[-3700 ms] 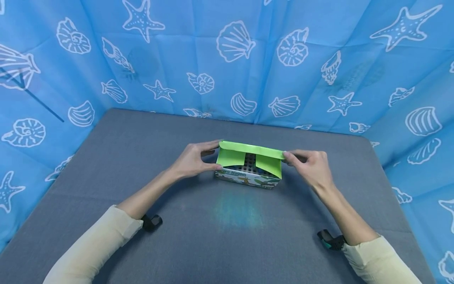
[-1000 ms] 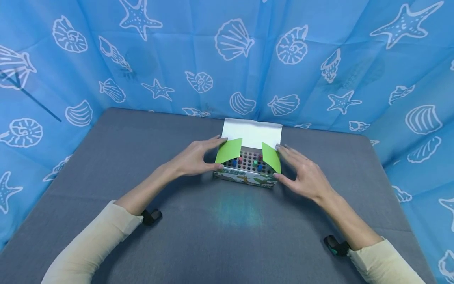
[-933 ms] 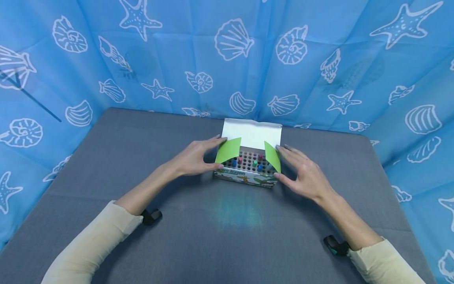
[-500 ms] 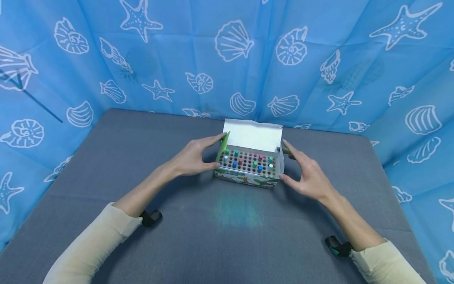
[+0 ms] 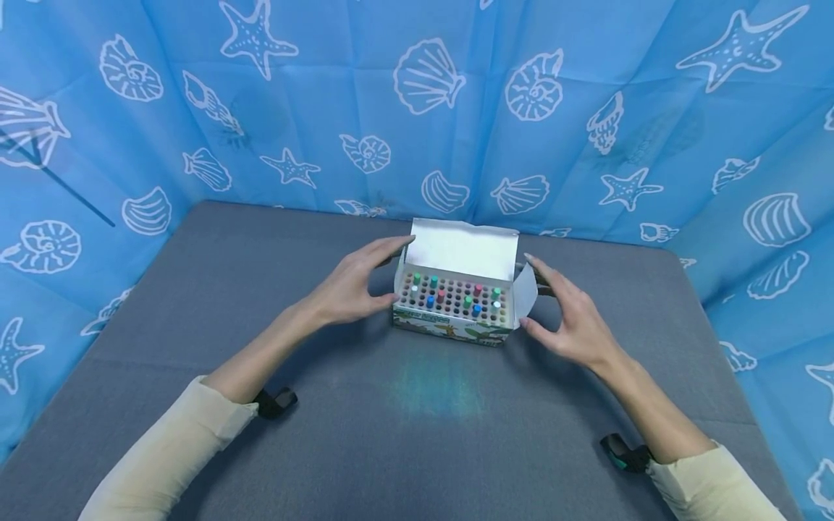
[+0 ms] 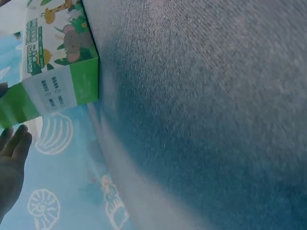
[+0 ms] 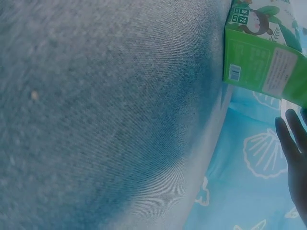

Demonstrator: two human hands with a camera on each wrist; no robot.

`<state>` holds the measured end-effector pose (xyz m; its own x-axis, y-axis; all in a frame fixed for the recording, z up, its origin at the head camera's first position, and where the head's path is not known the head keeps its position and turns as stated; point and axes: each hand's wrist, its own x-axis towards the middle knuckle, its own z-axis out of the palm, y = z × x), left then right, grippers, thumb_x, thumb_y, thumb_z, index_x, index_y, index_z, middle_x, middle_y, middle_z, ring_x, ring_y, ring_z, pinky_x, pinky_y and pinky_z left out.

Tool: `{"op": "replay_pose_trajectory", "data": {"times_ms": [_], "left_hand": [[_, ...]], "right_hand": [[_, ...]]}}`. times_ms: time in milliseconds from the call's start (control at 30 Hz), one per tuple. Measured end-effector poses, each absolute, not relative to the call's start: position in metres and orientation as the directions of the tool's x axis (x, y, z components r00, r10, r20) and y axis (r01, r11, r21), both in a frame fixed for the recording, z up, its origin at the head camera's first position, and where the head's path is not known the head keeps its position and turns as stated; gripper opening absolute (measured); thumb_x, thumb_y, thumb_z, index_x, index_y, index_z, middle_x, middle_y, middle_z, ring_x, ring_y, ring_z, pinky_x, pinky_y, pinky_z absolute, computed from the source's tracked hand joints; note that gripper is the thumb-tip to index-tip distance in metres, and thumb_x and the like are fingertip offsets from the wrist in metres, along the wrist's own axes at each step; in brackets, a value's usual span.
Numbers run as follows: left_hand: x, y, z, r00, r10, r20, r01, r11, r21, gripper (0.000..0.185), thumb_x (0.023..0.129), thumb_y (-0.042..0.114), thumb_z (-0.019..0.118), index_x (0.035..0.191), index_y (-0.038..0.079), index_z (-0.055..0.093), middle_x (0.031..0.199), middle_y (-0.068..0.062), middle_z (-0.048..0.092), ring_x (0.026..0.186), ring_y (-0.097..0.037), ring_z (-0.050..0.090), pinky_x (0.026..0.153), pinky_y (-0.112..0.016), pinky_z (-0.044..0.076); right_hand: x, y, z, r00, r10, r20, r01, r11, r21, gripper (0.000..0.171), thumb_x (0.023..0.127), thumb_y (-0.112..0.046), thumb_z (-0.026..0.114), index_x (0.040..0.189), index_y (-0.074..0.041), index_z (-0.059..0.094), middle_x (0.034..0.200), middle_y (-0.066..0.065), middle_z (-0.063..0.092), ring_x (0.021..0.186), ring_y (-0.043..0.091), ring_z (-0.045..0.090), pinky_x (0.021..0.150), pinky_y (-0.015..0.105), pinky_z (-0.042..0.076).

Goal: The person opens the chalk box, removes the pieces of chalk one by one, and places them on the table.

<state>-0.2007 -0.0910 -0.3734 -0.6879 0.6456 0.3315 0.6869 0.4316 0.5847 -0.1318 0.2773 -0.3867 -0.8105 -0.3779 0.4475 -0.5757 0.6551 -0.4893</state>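
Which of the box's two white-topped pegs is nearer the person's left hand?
The white-topped peg near the left end of the box, beside the left hand; the other white-topped peg stands near the right end.

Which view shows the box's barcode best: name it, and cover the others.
The right wrist view: it faces the end of the box bearing the barcode, whole though small. The head view looks down into the open box, the barcode out of sight; the left wrist view shows the opposite end, without it.
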Motion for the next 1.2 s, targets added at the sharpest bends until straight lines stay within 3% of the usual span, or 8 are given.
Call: {"op": "replay_pose_trajectory", "data": {"times_ms": [200, 300, 400, 467, 633, 800, 1000, 1200], "left_hand": [[-0.201, -0.095, -0.369, -0.704, 0.622, 0.342, 0.673, 0.433, 0.599, 0.091, 0.079, 0.005, 0.083, 0.154, 0.009, 0.033, 0.154, -0.013, 0.038, 0.137, -0.030, 0.042, 0.114, -0.038, 0.042], [-0.201, -0.096, -0.368, -0.704, 0.618, 0.349, 0.680, 0.447, 0.581, 0.091, 0.078, 0.006, 0.084, 0.153, 0.006, 0.034, 0.155, -0.014, 0.036, 0.138, -0.031, 0.042, 0.114, -0.039, 0.042], [-0.202, -0.097, -0.367, -0.707, 0.606, 0.365, 0.689, 0.475, 0.546, 0.090, 0.076, 0.008, 0.086, 0.152, 0.006, 0.036, 0.157, -0.014, 0.034, 0.140, -0.033, 0.038, 0.115, -0.046, 0.041], [-0.203, -0.097, -0.367, -0.706, 0.600, 0.376, 0.695, 0.484, 0.532, 0.090, 0.075, 0.009, 0.086, 0.151, 0.005, 0.038, 0.159, -0.013, 0.031, 0.144, -0.033, 0.032, 0.116, -0.051, 0.038], [-0.204, -0.100, -0.368, -0.712, 0.597, 0.370, 0.692, 0.507, 0.514, 0.091, 0.074, 0.012, 0.087, 0.151, 0.004, 0.038, 0.160, -0.013, 0.030, 0.148, -0.033, 0.023, 0.117, -0.055, 0.033], [-0.204, -0.105, -0.369, -0.723, 0.599, 0.343, 0.679, 0.526, 0.512, 0.091, 0.076, 0.015, 0.087, 0.152, 0.003, 0.037, 0.158, -0.016, 0.032, 0.147, -0.035, 0.025, 0.116, -0.056, 0.034], [-0.205, -0.108, -0.371, -0.728, 0.605, 0.323, 0.675, 0.549, 0.493, 0.090, 0.080, 0.021, 0.085, 0.153, 0.003, 0.035, 0.158, -0.016, 0.033, 0.148, -0.033, 0.022, 0.117, -0.057, 0.033], [-0.203, -0.113, -0.373, -0.730, 0.620, 0.289, 0.679, 0.610, 0.409, 0.085, 0.086, 0.031, 0.080, 0.154, 0.007, 0.036, 0.159, -0.012, 0.033, 0.150, -0.029, 0.020, 0.110, -0.058, 0.042]], "right_hand": [[-0.135, 0.277, -0.381, -0.782, -0.350, 0.516, -0.602, 0.641, -0.477, 0.077, 0.078, -0.003, 0.076, 0.149, -0.008, 0.044, 0.137, 0.018, 0.057, 0.114, 0.038, 0.060, 0.091, 0.056, 0.056], [-0.137, 0.278, -0.379, -0.752, -0.338, 0.566, -0.626, 0.633, -0.454, 0.072, 0.077, -0.004, 0.076, 0.144, -0.005, 0.050, 0.144, 0.014, 0.053, 0.116, 0.035, 0.060, 0.096, 0.037, 0.056], [-0.136, 0.280, -0.379, -0.709, -0.322, 0.627, -0.656, 0.629, -0.418, 0.067, 0.076, -0.008, 0.076, 0.139, -0.002, 0.056, 0.146, 0.012, 0.051, 0.118, 0.033, 0.058, 0.099, 0.016, 0.049], [-0.136, 0.281, -0.381, -0.682, -0.308, 0.664, -0.671, 0.626, -0.398, 0.063, 0.076, -0.013, 0.073, 0.136, -0.001, 0.059, 0.145, 0.013, 0.052, 0.120, 0.034, 0.058, 0.101, 0.010, 0.043], [-0.134, 0.284, -0.382, -0.650, -0.316, 0.691, -0.686, 0.635, -0.355, 0.056, 0.079, -0.020, 0.068, 0.132, 0.000, 0.063, 0.138, 0.015, 0.058, 0.125, 0.038, 0.054, 0.114, 0.024, 0.037], [-0.131, 0.288, -0.381, -0.666, -0.336, 0.666, -0.663, 0.676, -0.321, 0.050, 0.084, -0.024, 0.065, 0.127, 0.001, 0.066, 0.133, 0.016, 0.062, 0.131, 0.038, 0.049, 0.118, 0.041, 0.035], [-0.129, 0.292, -0.382, -0.638, -0.341, 0.690, -0.671, 0.686, -0.282, 0.043, 0.087, -0.028, 0.062, 0.118, 0.001, 0.071, 0.122, 0.017, 0.067, 0.127, 0.040, 0.052, 0.117, 0.042, 0.037], [-0.126, 0.293, -0.387, -0.630, -0.366, 0.685, -0.667, 0.706, -0.237, 0.042, 0.091, -0.030, 0.058, 0.114, 0.002, 0.073, 0.116, 0.018, 0.069, 0.126, 0.039, 0.053, 0.119, 0.047, 0.033]]}}
